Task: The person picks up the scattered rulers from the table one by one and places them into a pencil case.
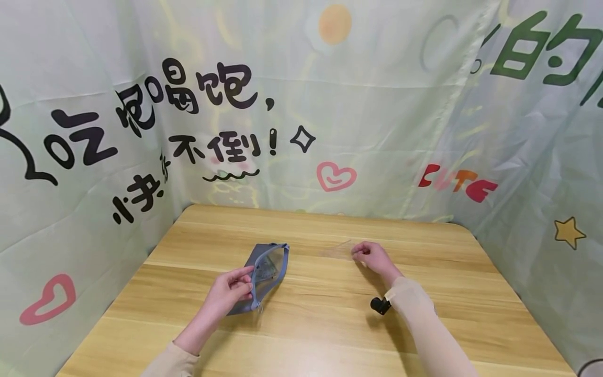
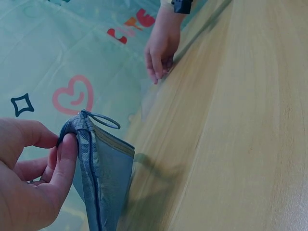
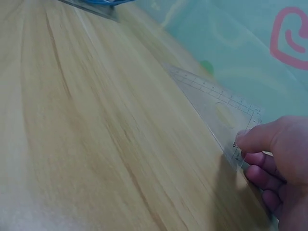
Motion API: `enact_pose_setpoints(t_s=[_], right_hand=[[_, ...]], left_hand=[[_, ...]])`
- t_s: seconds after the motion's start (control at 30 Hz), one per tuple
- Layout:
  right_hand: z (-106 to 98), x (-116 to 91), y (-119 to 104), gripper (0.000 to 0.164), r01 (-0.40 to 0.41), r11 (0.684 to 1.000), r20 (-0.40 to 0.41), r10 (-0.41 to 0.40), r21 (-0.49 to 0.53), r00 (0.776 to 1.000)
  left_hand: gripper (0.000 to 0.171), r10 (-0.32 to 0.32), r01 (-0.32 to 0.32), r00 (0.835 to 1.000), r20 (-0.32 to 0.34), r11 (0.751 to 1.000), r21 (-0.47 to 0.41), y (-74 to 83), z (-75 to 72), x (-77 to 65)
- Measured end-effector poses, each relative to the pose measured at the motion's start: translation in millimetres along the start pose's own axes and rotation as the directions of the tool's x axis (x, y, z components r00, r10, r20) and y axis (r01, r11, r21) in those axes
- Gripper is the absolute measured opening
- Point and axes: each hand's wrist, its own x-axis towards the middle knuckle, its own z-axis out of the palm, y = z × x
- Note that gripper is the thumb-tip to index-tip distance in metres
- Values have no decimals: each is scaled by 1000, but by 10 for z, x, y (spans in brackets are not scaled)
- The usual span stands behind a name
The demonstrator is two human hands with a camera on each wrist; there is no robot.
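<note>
My left hand [image 1: 229, 291] pinches the edge of a blue-grey zip pouch [image 2: 108, 173] between thumb and fingers. The pouch's mouth gapes toward the right in the head view, and a dark translucent piece shows inside it. A ring pull [image 2: 103, 120] hangs at the zip's end. To the right, my right hand [image 1: 374, 257] pinches a clear set square [image 3: 211, 108] by one corner, thumb on top and fingers below. Printed scale marks run along the set square's edges, and an oval hole is cut in its middle. In the head view it is barely visible against the wood.
A wooden table [image 1: 320, 324] lies under both hands. Printed fabric curtains [image 1: 386, 131] stand along its back and sides. A small black device [image 1: 379, 305] is attached at the right wrist, by the sleeve [image 1: 414, 303].
</note>
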Motion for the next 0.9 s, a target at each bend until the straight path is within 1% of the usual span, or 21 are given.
enact_pose_setpoints(t_s=[0.43,0.6,0.7,0.9], right_hand=[[14,-31,-95,15,5,1000,8,-5,-15,1000],[25,-42,-132,13,25,999,-3,-25,-27,1000],[34,-50,-150,12,56,998,-6,-56,-43,998],[57,-71,-202,13,48,999,-2,-48,-23,999]], left_hand=[[49,1,-1,1000,9,1000,-4,-6,-7,2],[49,4,-4,1000,11,1000,-1,-5,-10,-4],[49,5,-5,1000,12,1000,2,-11,-10,-4],[49,-2,2,1000,5,1000,5,-21,-4,1]])
